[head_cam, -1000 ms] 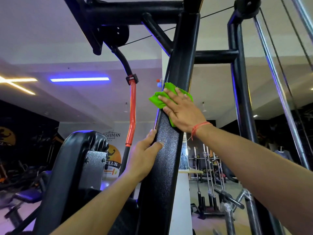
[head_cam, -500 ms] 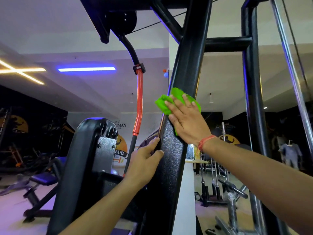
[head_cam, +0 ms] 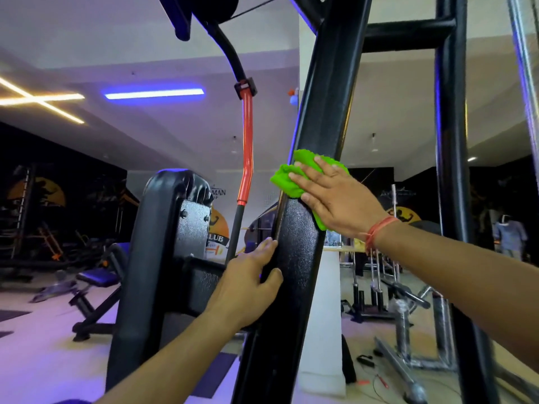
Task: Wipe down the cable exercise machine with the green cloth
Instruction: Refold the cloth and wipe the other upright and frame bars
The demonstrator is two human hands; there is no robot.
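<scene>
The cable machine's slanted black upright [head_cam: 300, 258] rises through the middle of the head view. My right hand [head_cam: 335, 196] lies flat with straight fingers on the green cloth [head_cam: 287, 179], pressing it against the upright's front face. Part of the cloth bunches out past the upright's left edge. Lower down, my left hand [head_cam: 248, 284] rests on the upright's left edge, thumb on the front face and fingers reaching along the side.
A black padded rest [head_cam: 163, 228] stands at the left. A red and black pulldown bar [head_cam: 246, 158] hangs behind it. A second black post [head_cam: 449, 170] and chrome guide rods [head_cam: 525, 68] stand at the right. Benches and racks fill the gym floor beyond.
My right hand has slid the green cloth down the upright. The camera has tilted lower, so the frame's top bars have moved out of view. My left hand stays on the upright's edge.
</scene>
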